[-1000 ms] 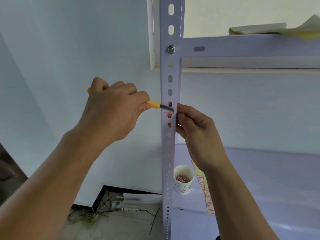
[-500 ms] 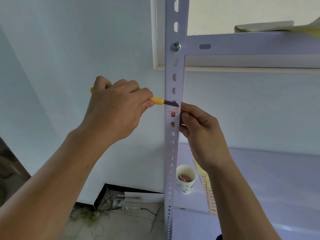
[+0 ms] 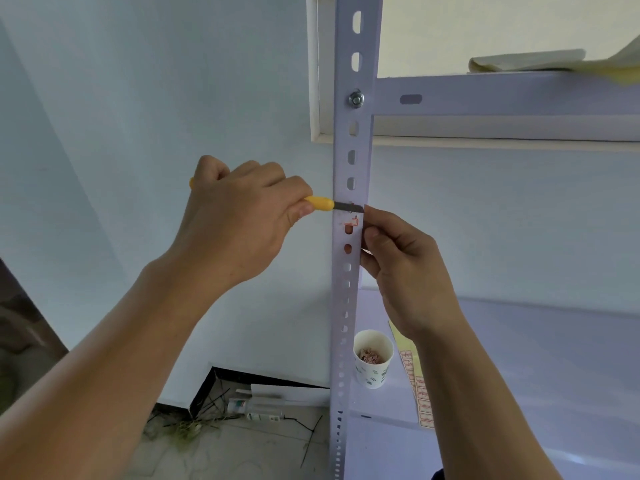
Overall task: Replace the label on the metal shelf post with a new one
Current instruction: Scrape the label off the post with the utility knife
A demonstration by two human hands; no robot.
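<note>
Yellow-handled knife (image 3: 320,203), gripped in left hand (image 3: 239,220), has its blade across shelf post (image 3: 362,168) just above red label remnant (image 3: 350,222). Right hand (image 3: 405,271) grips post edge beside blade tip. A slip likely cuts those fingers.

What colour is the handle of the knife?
Yellow: the knife handle shows best in the head view.
</note>
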